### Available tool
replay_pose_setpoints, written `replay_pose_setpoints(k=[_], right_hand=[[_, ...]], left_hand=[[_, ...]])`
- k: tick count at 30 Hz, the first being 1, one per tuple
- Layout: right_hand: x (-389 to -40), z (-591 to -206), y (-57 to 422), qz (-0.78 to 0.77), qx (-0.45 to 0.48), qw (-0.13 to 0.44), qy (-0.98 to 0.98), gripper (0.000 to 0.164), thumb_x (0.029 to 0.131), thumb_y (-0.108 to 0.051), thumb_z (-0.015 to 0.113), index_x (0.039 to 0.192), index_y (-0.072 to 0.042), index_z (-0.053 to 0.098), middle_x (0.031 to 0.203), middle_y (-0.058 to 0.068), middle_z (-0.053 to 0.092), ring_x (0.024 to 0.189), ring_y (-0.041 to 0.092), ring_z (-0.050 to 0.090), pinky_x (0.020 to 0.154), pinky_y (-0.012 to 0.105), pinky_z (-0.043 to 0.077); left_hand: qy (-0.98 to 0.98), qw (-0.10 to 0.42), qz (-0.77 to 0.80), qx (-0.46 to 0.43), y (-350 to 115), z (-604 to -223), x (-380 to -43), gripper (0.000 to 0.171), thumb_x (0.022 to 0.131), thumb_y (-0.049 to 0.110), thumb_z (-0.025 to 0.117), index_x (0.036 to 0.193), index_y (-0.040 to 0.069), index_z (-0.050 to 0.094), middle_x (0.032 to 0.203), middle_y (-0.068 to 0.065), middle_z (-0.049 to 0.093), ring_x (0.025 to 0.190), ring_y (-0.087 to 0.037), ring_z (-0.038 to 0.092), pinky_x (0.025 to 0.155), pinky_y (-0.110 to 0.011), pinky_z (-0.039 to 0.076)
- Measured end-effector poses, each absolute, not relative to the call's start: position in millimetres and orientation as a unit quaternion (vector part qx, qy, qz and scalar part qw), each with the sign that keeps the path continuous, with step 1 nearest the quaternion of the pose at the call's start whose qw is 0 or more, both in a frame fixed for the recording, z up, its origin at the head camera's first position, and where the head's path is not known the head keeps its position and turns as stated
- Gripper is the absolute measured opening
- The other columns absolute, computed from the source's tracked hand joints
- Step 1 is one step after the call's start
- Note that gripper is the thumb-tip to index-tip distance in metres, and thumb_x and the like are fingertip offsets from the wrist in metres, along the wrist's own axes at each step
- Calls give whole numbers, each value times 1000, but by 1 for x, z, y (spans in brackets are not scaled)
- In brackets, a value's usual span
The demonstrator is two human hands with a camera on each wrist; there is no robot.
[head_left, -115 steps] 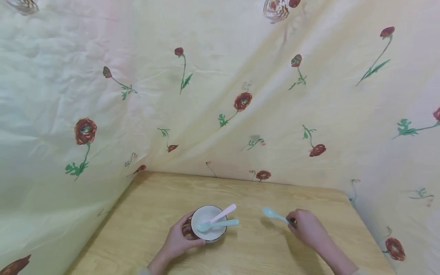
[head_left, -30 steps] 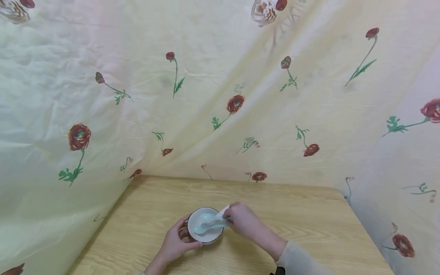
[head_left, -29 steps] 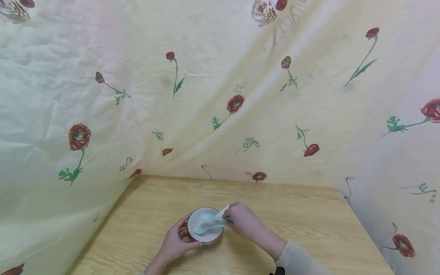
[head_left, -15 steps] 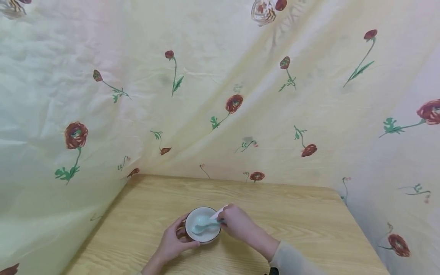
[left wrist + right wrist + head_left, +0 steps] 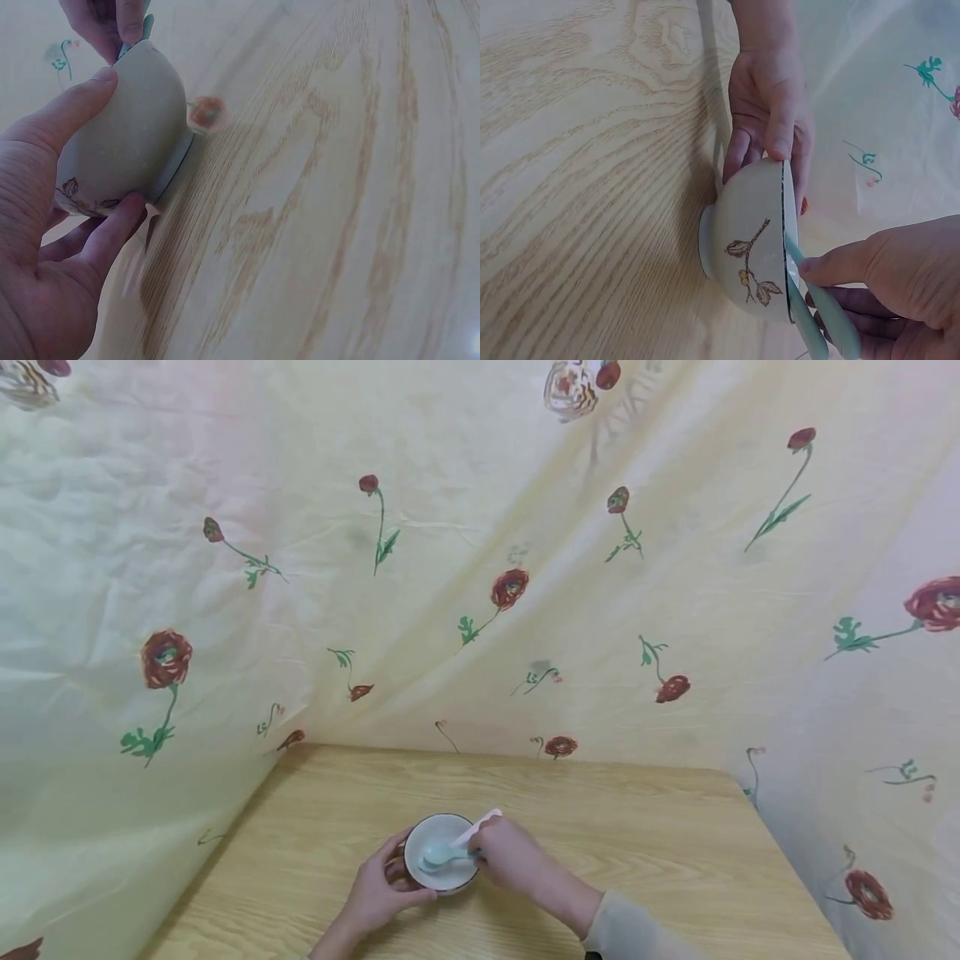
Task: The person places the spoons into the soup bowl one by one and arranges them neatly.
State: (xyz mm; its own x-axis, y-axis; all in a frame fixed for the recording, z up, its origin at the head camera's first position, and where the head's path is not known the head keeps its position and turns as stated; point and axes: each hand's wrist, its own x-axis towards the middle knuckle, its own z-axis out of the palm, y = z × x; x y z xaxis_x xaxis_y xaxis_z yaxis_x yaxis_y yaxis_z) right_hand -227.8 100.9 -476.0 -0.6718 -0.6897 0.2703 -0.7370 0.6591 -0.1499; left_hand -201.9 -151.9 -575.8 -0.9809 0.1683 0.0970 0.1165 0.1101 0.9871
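A white bowl (image 5: 420, 843) with a dark rim and a brown leafy sprig on its outside stands on the wooden table. My left hand (image 5: 377, 887) grips it from the left, thumb at the rim and fingers against the outer wall. Over the right rim, my right hand (image 5: 516, 864) pinches the handle of a light blue spoon (image 5: 834, 319), its head down in the bowl. A second light blue spoon (image 5: 805, 324) leans in the bowl beside it, mostly covered in the head view. A pale pink spoon (image 5: 477, 827) also leans in the bowl, its handle rising past my right fingers.
The wooden table (image 5: 637, 835) extends around the bowl on all sides. Pale cloth (image 5: 420, 610) printed with red flowers hangs along its back, left and right edges.
My right hand has brought the light blue spoon leftward from over the table into the bowl. In the last half second its head has shifted slightly within the bowl. My left hand keeps its grip.
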Motion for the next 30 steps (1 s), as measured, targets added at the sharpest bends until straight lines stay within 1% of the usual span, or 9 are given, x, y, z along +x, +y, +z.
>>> replay_pose_setpoints(k=[7, 12, 18, 26, 30], right_hand=[[-227, -479, 98, 117, 394, 88, -907, 11, 80, -2, 89, 83, -11, 83, 78, -4, 77, 75, 2, 60, 65, 13, 56], [-225, -478, 96, 106, 396, 91, -908, 12, 80, -4, 89, 80, -12, 81, 78, -5, 77, 70, -1, 54, 60, 13, 52], [-222, -476, 94, 93, 401, 103, -906, 14, 78, -6, 92, 76, -14, 80, 74, -7, 75, 68, 0, 54, 60, 15, 52], [-222, -478, 92, 88, 396, 89, -910, 13, 78, -7, 93, 80, -14, 82, 77, -6, 78, 69, 0, 62, 65, 16, 59], [-220, -477, 92, 94, 401, 92, -907, 13, 76, -6, 92, 79, -13, 82, 76, -5, 78, 68, 1, 64, 65, 16, 60]], left_hand=[[745, 22, 659, 96, -152, -576, -202, 102, 72, 4, 98, 159, 5, 44, 141, -28, 58, 118, -31, 71, 93, -29, 67], [746, 21, 658, 99, -152, -576, -202, 101, 72, 5, 98, 158, 4, 44, 141, -29, 58, 118, -30, 71, 93, -28, 67], [746, 22, 658, 100, -152, -575, -202, 101, 72, 4, 98, 158, 3, 44, 139, -29, 58, 118, -31, 71, 93, -28, 67], [744, 18, 661, 98, -151, -578, -203, 102, 72, 4, 98, 159, 4, 44, 140, -30, 58, 120, -34, 71, 94, -29, 67], [743, 18, 662, 92, -151, -579, -203, 103, 71, 4, 98, 159, 5, 44, 141, -29, 58, 119, -33, 71, 94, -29, 67]])
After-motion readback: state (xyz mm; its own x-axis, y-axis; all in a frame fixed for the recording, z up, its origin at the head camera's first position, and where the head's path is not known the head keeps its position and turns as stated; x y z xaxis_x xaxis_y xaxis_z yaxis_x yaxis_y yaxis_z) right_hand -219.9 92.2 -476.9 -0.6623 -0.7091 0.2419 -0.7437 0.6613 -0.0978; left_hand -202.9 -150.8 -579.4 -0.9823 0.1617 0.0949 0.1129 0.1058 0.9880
